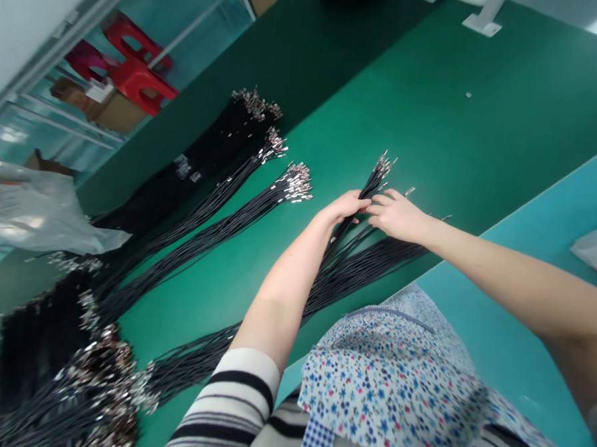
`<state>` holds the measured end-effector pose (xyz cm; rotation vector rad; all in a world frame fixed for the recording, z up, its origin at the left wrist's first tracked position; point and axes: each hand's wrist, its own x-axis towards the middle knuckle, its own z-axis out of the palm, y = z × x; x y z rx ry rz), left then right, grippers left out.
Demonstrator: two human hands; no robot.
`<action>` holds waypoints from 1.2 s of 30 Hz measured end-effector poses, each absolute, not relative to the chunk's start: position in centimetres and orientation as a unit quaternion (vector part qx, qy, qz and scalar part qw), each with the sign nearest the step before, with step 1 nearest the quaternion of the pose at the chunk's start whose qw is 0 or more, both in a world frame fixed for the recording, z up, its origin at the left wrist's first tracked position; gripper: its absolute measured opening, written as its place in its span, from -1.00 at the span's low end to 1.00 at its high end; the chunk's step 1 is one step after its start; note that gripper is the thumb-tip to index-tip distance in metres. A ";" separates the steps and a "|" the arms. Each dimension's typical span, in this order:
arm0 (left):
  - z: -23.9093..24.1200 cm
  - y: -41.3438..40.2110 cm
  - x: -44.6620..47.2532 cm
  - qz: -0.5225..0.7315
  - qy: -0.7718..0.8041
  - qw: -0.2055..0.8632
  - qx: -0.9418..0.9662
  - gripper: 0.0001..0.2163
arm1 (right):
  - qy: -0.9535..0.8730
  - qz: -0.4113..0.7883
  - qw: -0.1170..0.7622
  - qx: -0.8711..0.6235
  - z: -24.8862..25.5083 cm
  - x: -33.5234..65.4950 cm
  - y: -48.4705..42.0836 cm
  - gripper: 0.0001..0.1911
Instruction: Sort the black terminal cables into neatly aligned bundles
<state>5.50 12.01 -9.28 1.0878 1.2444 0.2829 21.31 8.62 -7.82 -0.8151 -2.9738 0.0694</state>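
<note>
My left hand [348, 207] is closed around a small bundle of thin black cords [373, 179], whose silvery metal ends fan out above the fingers. My right hand [397, 217] meets it from the right, its fingertips pinched at the bundle's side. A cord end with a metal tip sticks out just beyond the right knuckles. Exactly how many cords the right fingers hold is hidden. Below both hands, a wider spread of loose black cords [343, 279] runs along the near side of the green table [434, 124], partly covered by my left forearm.
Two gathered cord bundles, a nearer one [239, 214] and a farther one [225, 189], lie to the left. A large pile of metal-ended cords [104, 387] fills the lower left. A clear plastic bag [43, 210] rests at the left; red stools [141, 75] stand beyond the table.
</note>
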 end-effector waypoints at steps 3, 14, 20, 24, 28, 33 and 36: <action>-9.4 11.8 5.8 0.122 0.551 0.669 0.483 -0.91 | -0.964 -0.015 0.030 -0.265 -7.2 21.0 8.4 -0.75; -8.2 11.9 3.5 0.127 0.385 0.814 0.416 -0.74 | -0.934 -0.060 0.171 -0.308 -6.4 22.2 8.6 -0.73; -8.8 11.5 3.7 0.185 0.439 0.779 0.408 -0.77 | -0.643 0.145 0.435 -0.613 -9.5 21.6 5.3 -0.68; -8.8 11.0 4.7 0.203 0.475 0.740 0.431 -0.82 | -0.463 0.456 0.429 -0.627 -10.6 19.2 5.7 -0.68; -8.3 10.5 5.2 0.208 0.500 0.719 0.436 -0.85 | -0.422 0.476 0.405 -0.657 -10.8 18.0 7.4 -0.76; -8.3 10.6 4.8 0.224 0.495 0.723 0.427 -0.85 | -0.327 0.461 0.496 -0.659 -10.8 19.0 8.2 -0.80; -8.4 10.6 4.7 0.221 0.501 0.724 0.419 -0.85 | -0.294 0.479 0.531 -0.635 -10.4 19.6 8.8 -0.83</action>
